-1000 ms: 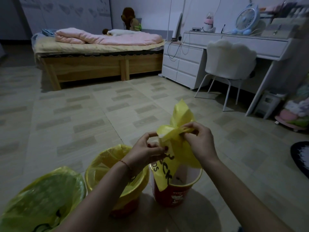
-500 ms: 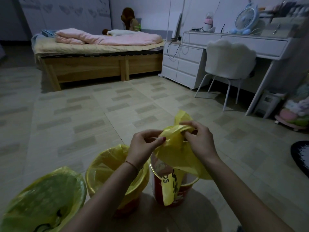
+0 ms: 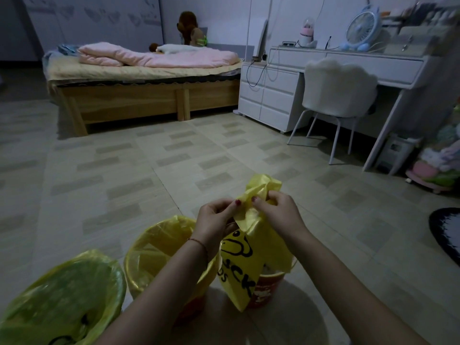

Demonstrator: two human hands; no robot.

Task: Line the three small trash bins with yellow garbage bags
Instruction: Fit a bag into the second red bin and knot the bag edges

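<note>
Head view: left hand (image 3: 216, 221) and right hand (image 3: 278, 212) side by side above the red bin (image 3: 267, 291), each pinching the crumpled top edge of a yellow garbage bag (image 3: 251, 247) (printed with a black duck outline and letters), its lower end drooping across the bin's near rim. Left of that, on the tiled floor (image 3: 124, 170), a middle bin (image 3: 159, 257) and a nearer left bin (image 3: 64, 295), both already lined in yellow plastic. Beyond, a wooden bed (image 3: 139, 100) with pink bedding and a white desk (image 3: 348, 63) with a white chair (image 3: 338, 88).
</note>
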